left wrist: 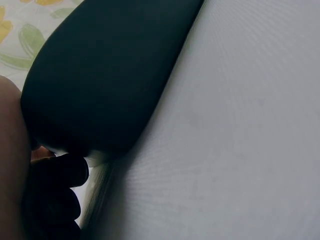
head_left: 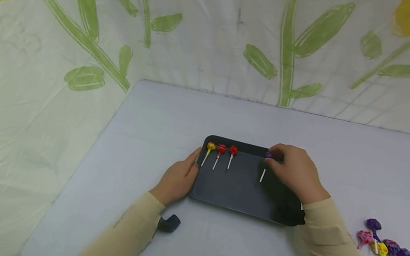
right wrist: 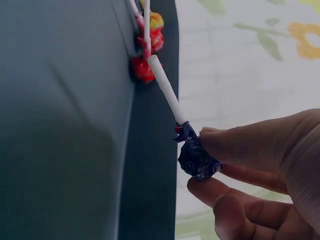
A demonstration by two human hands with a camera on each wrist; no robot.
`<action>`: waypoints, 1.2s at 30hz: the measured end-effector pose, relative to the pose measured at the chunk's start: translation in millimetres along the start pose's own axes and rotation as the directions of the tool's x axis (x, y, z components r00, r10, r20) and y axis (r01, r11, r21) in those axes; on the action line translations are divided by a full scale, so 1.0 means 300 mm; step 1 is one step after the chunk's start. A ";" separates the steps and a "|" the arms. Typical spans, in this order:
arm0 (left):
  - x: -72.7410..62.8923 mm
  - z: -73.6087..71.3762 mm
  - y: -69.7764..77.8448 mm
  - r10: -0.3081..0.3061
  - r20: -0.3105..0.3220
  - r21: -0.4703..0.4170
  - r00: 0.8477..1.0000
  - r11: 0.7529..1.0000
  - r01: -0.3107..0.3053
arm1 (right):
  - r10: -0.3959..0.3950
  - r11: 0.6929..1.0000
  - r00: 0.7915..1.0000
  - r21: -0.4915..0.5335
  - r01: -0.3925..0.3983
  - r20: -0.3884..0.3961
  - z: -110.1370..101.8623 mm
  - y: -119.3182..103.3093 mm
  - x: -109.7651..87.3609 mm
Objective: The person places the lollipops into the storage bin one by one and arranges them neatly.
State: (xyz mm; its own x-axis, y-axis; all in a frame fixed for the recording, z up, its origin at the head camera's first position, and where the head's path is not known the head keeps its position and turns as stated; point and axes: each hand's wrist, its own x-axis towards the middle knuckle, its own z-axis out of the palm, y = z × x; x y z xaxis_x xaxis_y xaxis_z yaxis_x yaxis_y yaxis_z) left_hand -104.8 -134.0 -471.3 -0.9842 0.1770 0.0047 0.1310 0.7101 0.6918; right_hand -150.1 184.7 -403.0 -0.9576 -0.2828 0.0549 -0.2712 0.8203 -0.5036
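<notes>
A dark rectangular tray (head_left: pixel 235 194) lies on the table. In it, one yellow lollipop (head_left: pixel 211 146) and two red lollipops, one of them a red lollipop (head_left: pixel 233 150) farther right, stand in a row by the far left corner, sticks toward me. My left hand (head_left: pixel 178 179) grips the tray's left edge, fingertips bent in at its underside in the left wrist view. Over the far right part of the tray, my right hand (head_left: pixel 296 170) pinches a purple-wrapped lollipop (right wrist: pixel 197 159) by its head between thumb and fingers. Its white stick (right wrist: pixel 167 90) points away from the fingers.
Several wrapped lollipops, among them a purple one (head_left: pixel 373 224), a pink one (head_left: pixel 364 238) and a yellow one (head_left: pixel 381 249), lie piled on the white table (head_left: pixel 140 136) right of the tray. A flower-printed curtain (head_left: pixel 209 49) hangs behind the table. By my left sleeve shows a black piece (head_left: pixel 169 223).
</notes>
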 end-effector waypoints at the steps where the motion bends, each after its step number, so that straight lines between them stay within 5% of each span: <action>1: -0.001 -0.001 0.000 -0.002 0.001 -0.001 1.000 1.000 0.002 | -0.005 1.000 1.000 0.001 0.005 -0.003 0.005 -0.005 0.005; 22: -0.010 -0.003 -0.011 -0.001 -0.003 -0.025 1.000 1.000 0.000 | 0.100 0.995 0.994 -0.003 -0.100 0.035 0.115 -0.085 0.101; 36: -0.001 -0.003 -0.012 0.014 0.007 -0.012 1.000 1.000 -0.014 | 0.080 0.996 0.996 -0.049 -0.078 0.033 0.167 -0.103 0.140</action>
State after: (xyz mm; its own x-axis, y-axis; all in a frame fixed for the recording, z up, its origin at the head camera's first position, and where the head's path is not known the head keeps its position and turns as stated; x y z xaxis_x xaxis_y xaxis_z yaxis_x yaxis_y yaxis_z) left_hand -105.3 -137.2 -473.0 -0.9813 0.1921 0.0095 0.1437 0.6992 0.7003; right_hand -177.1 122.7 -428.2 -0.9725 -0.2327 -0.0145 -0.1996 0.8633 -0.4636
